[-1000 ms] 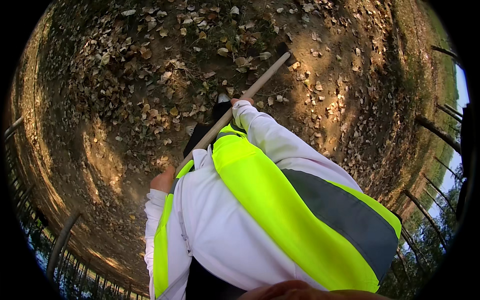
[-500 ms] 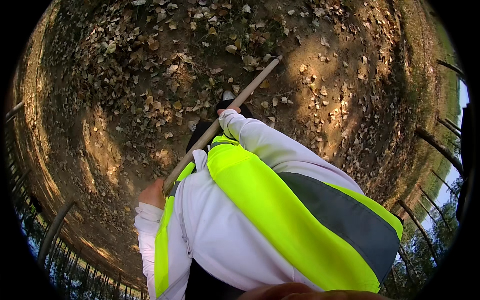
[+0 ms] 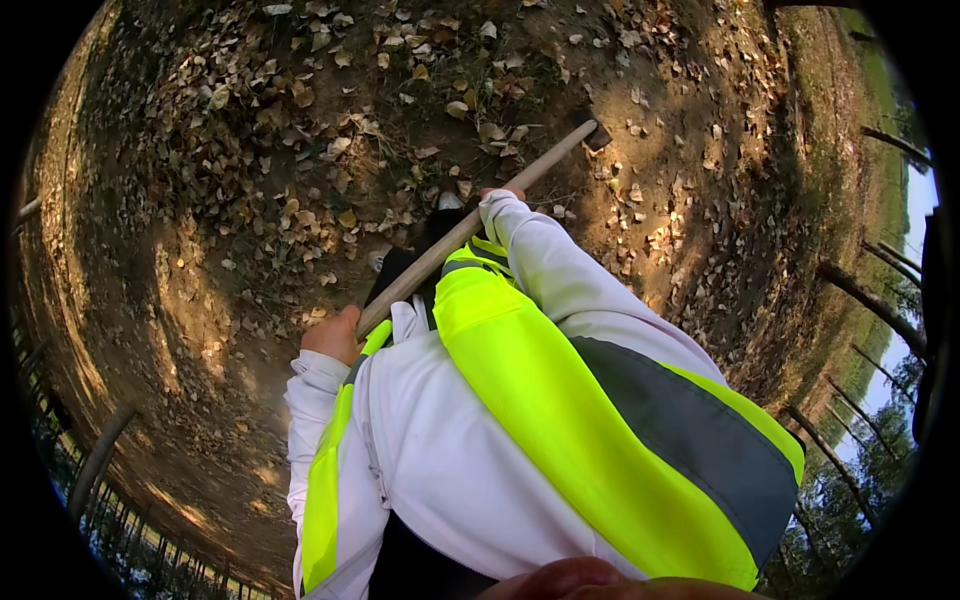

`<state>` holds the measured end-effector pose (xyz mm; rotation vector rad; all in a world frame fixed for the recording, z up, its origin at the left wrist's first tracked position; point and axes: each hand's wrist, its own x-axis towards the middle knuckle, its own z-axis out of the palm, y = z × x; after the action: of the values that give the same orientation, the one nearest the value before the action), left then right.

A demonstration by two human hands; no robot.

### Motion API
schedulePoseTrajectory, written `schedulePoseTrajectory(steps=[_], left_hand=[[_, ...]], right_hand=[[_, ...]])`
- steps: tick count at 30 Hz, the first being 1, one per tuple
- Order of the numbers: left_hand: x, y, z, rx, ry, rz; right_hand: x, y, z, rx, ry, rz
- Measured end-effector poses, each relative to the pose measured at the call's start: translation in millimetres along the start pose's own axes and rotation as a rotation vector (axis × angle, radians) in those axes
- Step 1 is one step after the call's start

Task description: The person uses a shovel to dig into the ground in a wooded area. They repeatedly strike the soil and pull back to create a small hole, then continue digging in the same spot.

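Note:
A hoe (image 3: 548, 163) with a long pale wooden handle slants across in front of my body. Its dark head (image 3: 598, 135) shows at the far right end, just above or on the leaf-strewn soil; I cannot tell which. My left hand (image 3: 335, 334) is closed round the near end of the handle, close to my waist. Farther up, my right hand (image 3: 500, 193) grips the handle, mostly hidden behind its white sleeve (image 3: 570, 255). Dark trousers and part of a shoe (image 3: 450, 201) show beneath the handle.
Dry fallen leaves (image 3: 270, 130) and some grass cover the brown ground, with sunlit patches. Tree trunks (image 3: 868, 298) stand at the right, and another trunk (image 3: 100, 462) at the lower left. My yellow vest (image 3: 540, 400) hangs loosely over the white jacket.
The hoe has shifted to the right with both hands on it, and its dark head has come into sight. My left hand has risen toward the middle.

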<state>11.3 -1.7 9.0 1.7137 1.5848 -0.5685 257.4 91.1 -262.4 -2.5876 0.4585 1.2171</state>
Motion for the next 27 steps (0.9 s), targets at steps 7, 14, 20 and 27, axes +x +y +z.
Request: schedulePoseTrajectory(steps=[7,14,20,27], left_hand=[[-70,-25,-31,0.043,0.119,-0.203],[-67,-28,-46,0.094,0.084,-0.156],[-33,-23,-16,-0.045,0.015,-0.064],[-49,-16,-14,-0.109,0.028,-0.174]], right_hand=[[-82,63,38,-0.494,-0.175,-0.185],[-97,49,14,-0.625,-0.333,-0.254],[-14,36,9,-0.456,-0.104,-0.344],[-34,34,21,-0.640,-0.213,-0.340]])
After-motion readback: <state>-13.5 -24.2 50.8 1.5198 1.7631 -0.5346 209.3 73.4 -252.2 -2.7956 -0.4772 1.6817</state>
